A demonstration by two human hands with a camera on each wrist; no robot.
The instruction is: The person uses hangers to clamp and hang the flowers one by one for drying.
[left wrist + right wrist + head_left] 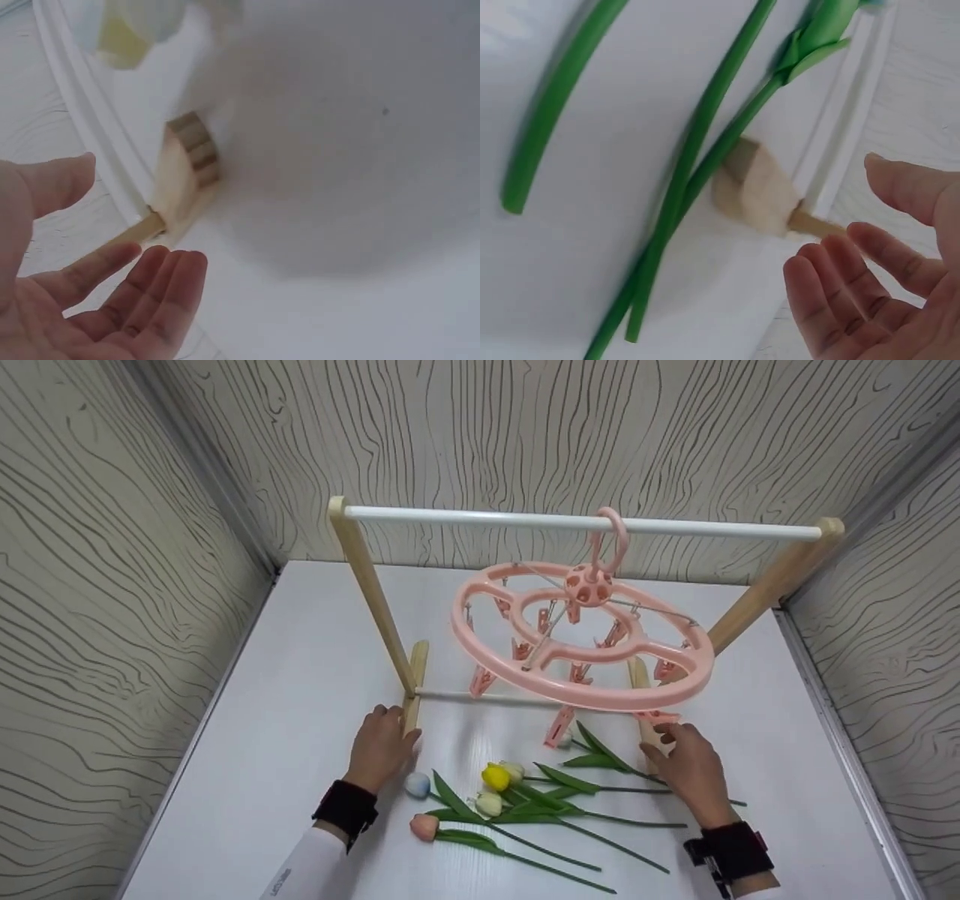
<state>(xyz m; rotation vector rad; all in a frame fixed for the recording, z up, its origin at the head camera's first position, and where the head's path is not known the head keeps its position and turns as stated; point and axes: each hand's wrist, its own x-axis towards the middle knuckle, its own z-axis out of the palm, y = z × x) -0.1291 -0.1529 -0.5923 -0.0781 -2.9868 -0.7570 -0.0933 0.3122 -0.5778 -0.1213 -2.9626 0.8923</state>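
A drying rack with wooden posts and a white top bar (480,517) stands on the table. From the bar hangs a pink round clip hanger (592,699) with several pegs. My left hand (379,746) is at the left wooden foot (418,664) of the rack; in the left wrist view its thumb and fingers are spread, with the foot beyond them. On the other side, my right hand (694,772) is beside the right wooden foot (648,739), below the hanger's front edge. The right wrist view shows its fingers loosely bent and empty.
Several artificial tulips lie between the hands, among them a blue one (417,785), a pink one (424,827) and a yellow one (495,776). Some stems reach under the right hand. Patterned walls (480,450) enclose the white table (300,645) at the back and sides.
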